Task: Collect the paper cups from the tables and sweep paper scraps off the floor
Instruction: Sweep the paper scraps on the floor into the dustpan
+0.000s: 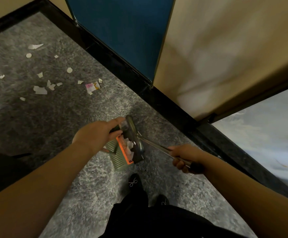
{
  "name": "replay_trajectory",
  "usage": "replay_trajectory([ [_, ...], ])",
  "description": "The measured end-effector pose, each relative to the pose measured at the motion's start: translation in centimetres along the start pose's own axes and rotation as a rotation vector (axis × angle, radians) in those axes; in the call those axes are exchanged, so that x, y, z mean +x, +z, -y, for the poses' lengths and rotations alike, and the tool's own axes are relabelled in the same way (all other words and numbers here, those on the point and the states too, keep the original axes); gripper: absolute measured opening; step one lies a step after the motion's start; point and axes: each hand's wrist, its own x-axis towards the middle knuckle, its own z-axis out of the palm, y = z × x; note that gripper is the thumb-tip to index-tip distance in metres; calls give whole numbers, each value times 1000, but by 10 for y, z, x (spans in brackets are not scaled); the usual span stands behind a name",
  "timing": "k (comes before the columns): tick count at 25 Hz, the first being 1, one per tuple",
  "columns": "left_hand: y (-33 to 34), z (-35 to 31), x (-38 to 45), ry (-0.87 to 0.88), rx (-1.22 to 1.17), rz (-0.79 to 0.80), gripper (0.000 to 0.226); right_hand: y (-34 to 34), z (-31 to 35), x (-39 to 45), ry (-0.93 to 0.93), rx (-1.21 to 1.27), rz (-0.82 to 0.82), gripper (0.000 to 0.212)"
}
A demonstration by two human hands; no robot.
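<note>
so my left hand (95, 133) grips the dustpan (121, 155), my right hand (184, 158) the broom (134, 134) handle; paper scraps (40, 90) lie ahead-left, nearer the left hand.

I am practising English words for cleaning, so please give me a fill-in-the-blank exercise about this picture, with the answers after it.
1. The left hand holds the handle of the green ____.
2. The right hand grips a metal handle that leads to the ____ head.
3. Torn paper scraps lie on the grey ____.
4. One scrap near the black baseboard has ____ print on it.

Answers: dustpan; broom; floor; pink
</note>
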Motion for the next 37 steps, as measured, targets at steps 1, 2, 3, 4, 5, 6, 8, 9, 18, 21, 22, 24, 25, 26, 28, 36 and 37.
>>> replay_trajectory([
  [1,-2,-1,0,-27,-27,-21,55,-3,1,0,-9,-4,-11,40],
  [2,-3,-2,-1,-57,-52,-46,55,-6,2,0,-17,-1,-21,41],
  [3,-4,-3,-3,-77,-58,-72,55,-9,5,1,-26,7,-27,41],
  [4,-6,-4,-4,-85,-54,-89,55,-11,7,2,-39,12,-33,42],
  [5,-7,-4,-6,-91,-57,-95,55,-13,9,4,-53,10,-45,44],
  [6,-8,-4,-7,-99,-67,-93,55,-15,12,5,-68,-1,-58,47],
  [8,-10,-3,-6,-123,-68,-75,56,-17,20,9,-112,-46,-74,51],
  [9,-11,-2,-3,-136,-52,-62,57,-20,25,12,-129,-81,-79,51],
  [18,-12,10,20,-243,7,-83,56,-37,90,86,22,-232,-40,44],
  [21,-11,14,22,-234,48,-114,57,-29,96,106,76,-262,49,45],
  [22,-10,15,22,-244,54,-118,56,-27,97,110,97,-280,79,46],
  [24,-9,17,24,-275,47,-112,54,-25,102,111,147,-288,150,49],
  [25,-8,17,25,-286,32,-104,53,-24,106,109,169,-277,192,48],
  [26,-8,15,26,-294,14,-102,53,-25,110,105,183,-270,229,46],
  [28,-8,10,27,-308,-3,-113,52,-27,115,93,186,-271,262,43],
  [36,-13,-4,27,-365,29,-96,52,-49,144,45,109,-326,237,45],
  [37,-15,-3,23,-405,0,-149,52,-50,148,43,95,-339,232,46],
])
